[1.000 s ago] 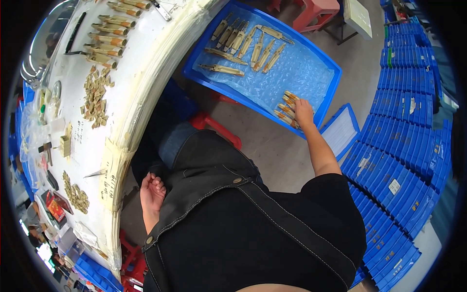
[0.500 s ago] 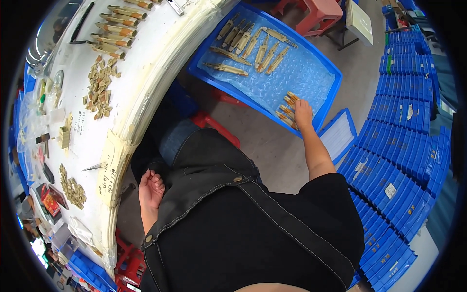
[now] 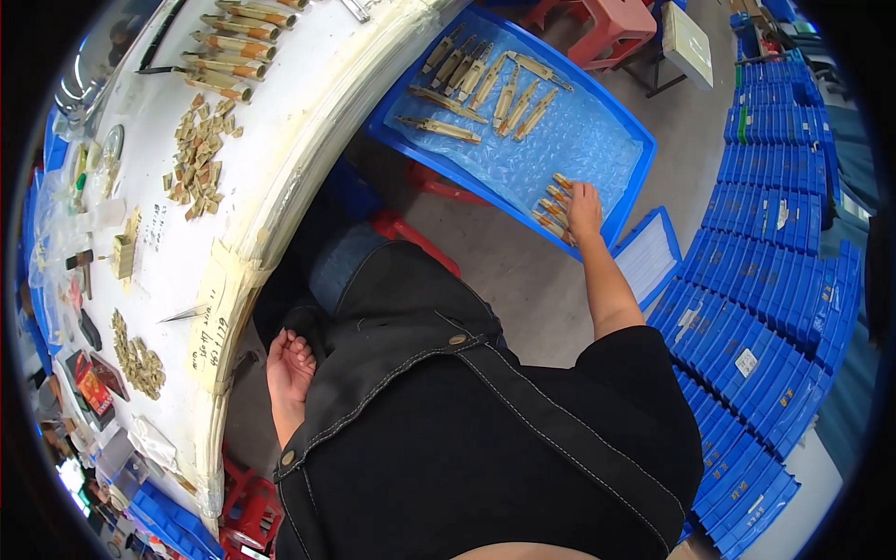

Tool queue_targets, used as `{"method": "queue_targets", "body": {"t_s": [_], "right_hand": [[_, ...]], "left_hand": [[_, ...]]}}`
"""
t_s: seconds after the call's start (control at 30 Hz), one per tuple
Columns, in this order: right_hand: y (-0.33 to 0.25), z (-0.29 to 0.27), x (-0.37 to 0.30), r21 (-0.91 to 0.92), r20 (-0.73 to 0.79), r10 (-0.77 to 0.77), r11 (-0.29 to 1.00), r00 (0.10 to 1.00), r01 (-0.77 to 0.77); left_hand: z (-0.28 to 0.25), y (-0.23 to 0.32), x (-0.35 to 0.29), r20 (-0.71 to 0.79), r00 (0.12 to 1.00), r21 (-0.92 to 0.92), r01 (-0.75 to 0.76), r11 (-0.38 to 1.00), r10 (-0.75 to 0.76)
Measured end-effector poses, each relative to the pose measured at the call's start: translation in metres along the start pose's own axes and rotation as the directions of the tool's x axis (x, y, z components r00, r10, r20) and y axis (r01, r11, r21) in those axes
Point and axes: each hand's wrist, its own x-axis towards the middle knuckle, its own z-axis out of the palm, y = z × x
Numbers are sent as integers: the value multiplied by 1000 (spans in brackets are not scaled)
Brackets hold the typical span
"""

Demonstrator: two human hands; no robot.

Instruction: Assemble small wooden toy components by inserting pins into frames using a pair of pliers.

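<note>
My right hand point(image 3: 585, 213) reaches into the near right corner of a blue plastic tray point(image 3: 637, 177). Its fingers are closed at the ends of a short row of slim amber-and-cream pieces point(image 3: 554, 207), which lie side by side; the fingertips partly hide the contact. Farther up the same tray, several longer, pointed, tan pieces point(image 3: 506, 97) rest on a clear bubble-wrap lining point(image 3: 583, 131). Beside the table's edge, close to my lap, my left hand point(image 3: 292, 373) is turned palm up with its fingers curled in, and nothing shows in it.
On the white table point(image 3: 168, 271) at left lie a pile of small tan chips point(image 3: 201, 154), a second pile point(image 3: 137, 359), a row of tan-and-orange pieces point(image 3: 238, 47) and tweezers point(image 3: 185, 315). Blue trays point(image 3: 747, 317) are stacked at right. A red stool point(image 3: 597, 28) stands beyond the tray.
The view has shifted slightly. My right hand stays by the row of slim pieces, a little nearer its end, and my left hand keeps its curled pose.
</note>
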Motion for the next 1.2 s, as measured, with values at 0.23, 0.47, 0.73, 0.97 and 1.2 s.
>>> {"method": "queue_targets", "body": {"t_s": [0.23,0.47,0.73,0.97,1.2], "right_hand": [[7,8,13,36,110,49,998,993,-53],[-29,-23,19,668,459,-16,665,888,-333],[73,39,83,88,147,-126,990,981,114],[-111,-36,77,163,-30,-272,948,962,273],[-172,-66,28,234,-147,-403,873,903,428]], "left_hand": [[-2,12,-20,-16,998,10,-65,998,65],[-31,14,-105,-160,936,50,-308,950,312],[-66,74,-227,-234,668,352,-619,702,707],[-235,145,-270,-354,-135,934,-102,343,925],[-323,187,-243,-63,-357,805,534,259,932]]}}
